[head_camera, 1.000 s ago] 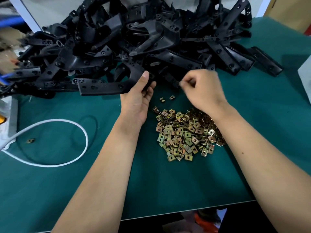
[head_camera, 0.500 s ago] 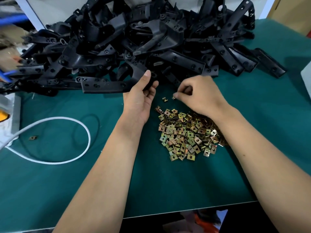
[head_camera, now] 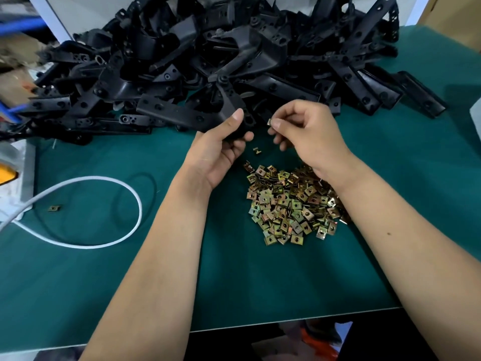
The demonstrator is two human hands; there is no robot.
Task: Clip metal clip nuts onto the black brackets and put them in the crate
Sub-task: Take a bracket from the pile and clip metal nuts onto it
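My left hand (head_camera: 223, 149) grips one end of a long black bracket (head_camera: 177, 113) that juts out to the left, lifted off the green mat. Just to its right, my right hand (head_camera: 309, 136) pinches a small metal clip nut (head_camera: 269, 122) between thumb and forefinger, a short gap from the bracket's end. A heap of brass-coloured clip nuts (head_camera: 291, 204) lies on the mat below both hands. One loose clip nut (head_camera: 257, 151) lies between my hands. A big pile of black brackets (head_camera: 234, 53) fills the back of the table. No crate is in view.
A white cable (head_camera: 109, 212) loops across the mat at the left, with a stray clip nut (head_camera: 54, 208) beside it. A white device with a yellow part (head_camera: 7, 175) sits at the left edge. The table's front edge (head_camera: 286, 324) runs below my forearms.
My right hand picked a clip nut off the mat and raised it toward the bracket's end. My left hand lifted the bracket and turned it slightly.
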